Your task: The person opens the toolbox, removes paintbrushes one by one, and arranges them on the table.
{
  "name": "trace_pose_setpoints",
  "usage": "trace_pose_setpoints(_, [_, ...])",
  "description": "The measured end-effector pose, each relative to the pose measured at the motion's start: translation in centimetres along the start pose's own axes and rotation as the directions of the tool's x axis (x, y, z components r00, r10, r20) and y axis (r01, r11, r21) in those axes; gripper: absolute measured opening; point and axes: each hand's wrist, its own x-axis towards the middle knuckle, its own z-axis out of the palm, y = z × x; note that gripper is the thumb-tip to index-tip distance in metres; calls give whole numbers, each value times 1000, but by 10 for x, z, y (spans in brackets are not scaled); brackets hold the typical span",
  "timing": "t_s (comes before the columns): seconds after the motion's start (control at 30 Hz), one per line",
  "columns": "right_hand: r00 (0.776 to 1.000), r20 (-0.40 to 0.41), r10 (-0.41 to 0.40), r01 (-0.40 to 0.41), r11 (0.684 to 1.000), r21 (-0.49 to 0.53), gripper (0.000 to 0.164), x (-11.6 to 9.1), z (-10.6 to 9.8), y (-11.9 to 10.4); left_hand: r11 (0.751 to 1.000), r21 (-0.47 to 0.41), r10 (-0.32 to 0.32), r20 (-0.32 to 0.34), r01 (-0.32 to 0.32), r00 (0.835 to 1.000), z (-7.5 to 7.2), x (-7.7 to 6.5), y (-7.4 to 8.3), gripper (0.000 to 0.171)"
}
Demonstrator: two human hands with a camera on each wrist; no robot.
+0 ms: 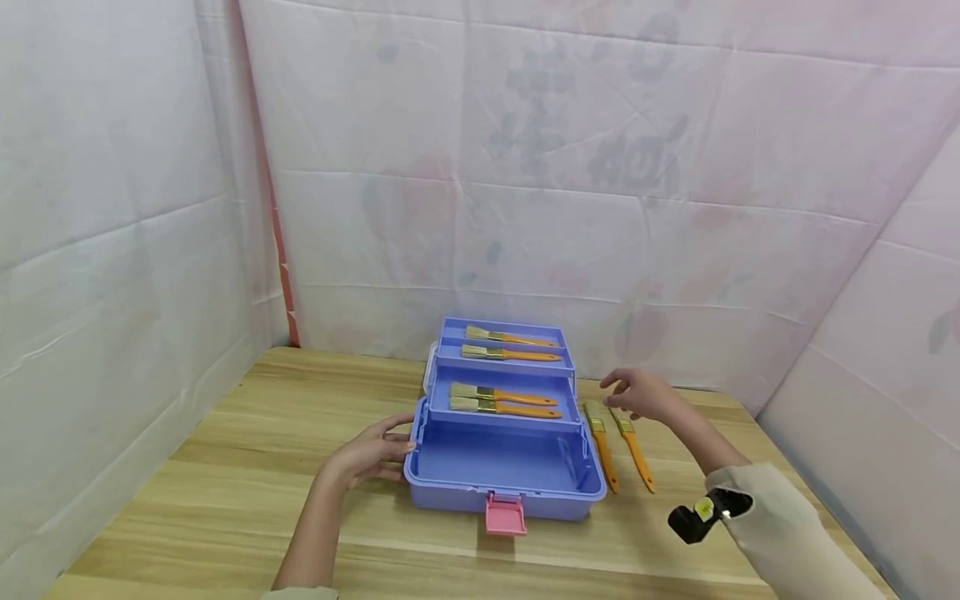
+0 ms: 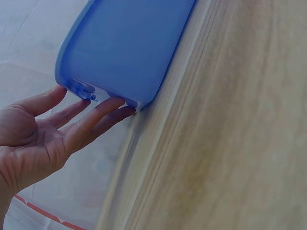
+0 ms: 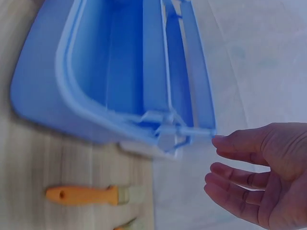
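Observation:
A periwinkle-blue toolbox (image 1: 498, 500) stands open on the table with its stepped trays (image 1: 525, 367) raised at the back. Several paintbrushes with orange handles lie in those trays, such as a brush (image 1: 517, 354) in the upper one and another (image 1: 525, 410) in the lower. My left hand (image 1: 371, 452) rests its extended fingers and thumb against the box's left side, at the rim and wall (image 2: 120, 52). Holding nothing, my right hand (image 1: 641, 394) hovers beside the trays with loosely bent fingers. Under and near it, two paintbrushes lie on the table, one brush (image 1: 602, 450) closer to the box, the other (image 1: 636, 454) farther right.
A pink latch (image 1: 506, 515) hangs down at the front of the box. The box's deep bottom compartment (image 1: 495, 458) holds no brushes. Behind the wooden table (image 1: 262, 467) hangs a pale sheet (image 1: 375, 225), with more sheets along both sides.

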Motion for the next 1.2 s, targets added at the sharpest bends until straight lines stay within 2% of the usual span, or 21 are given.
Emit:
trace_pose_setpoints(0.23, [1000, 28, -7, 8, 998, -57, 23, 16, 10, -31, 1000, -2, -1, -19, 1, 1000, 1, 2, 0, 61])
trace_pose_setpoints(0.3, [999, 34, -33, 36, 996, -85, 21, 19, 12, -39, 1000, -1, 0, -21, 0, 1000, 1, 2, 0, 61])
trace_pose_setpoints(0.47, [985, 74, -154, 163, 974, -154, 13, 28, 23, -52, 1000, 2, 3, -9, -3, 1000, 1, 2, 0, 62])
trace_pose_setpoints(0.6, [972, 115, -205, 224, 956, -191, 7, 36, 35, -55, 1000, 2, 6, -6, -6, 1000, 2, 2, 1, 62])
trace_pose_setpoints(0.73, [967, 144, -209, 237, 946, -219, 5, 44, 47, -55, 1000, 6, 10, 0, -10, 1000, 4, 2, 1, 63])
trace_pose_setpoints(0.97, [954, 151, -260, 291, 924, -248, 5, 51, 62, -54, 1000, 5, 8, 10, -8, 1000, 4, 1, 1, 63])
trace_pose_setpoints(1.2, [951, 154, -268, 305, 896, -323, 9, 57, 70, -59, 1000, -3, -1, -1, 1, 1000, 2, 0, -1, 61])
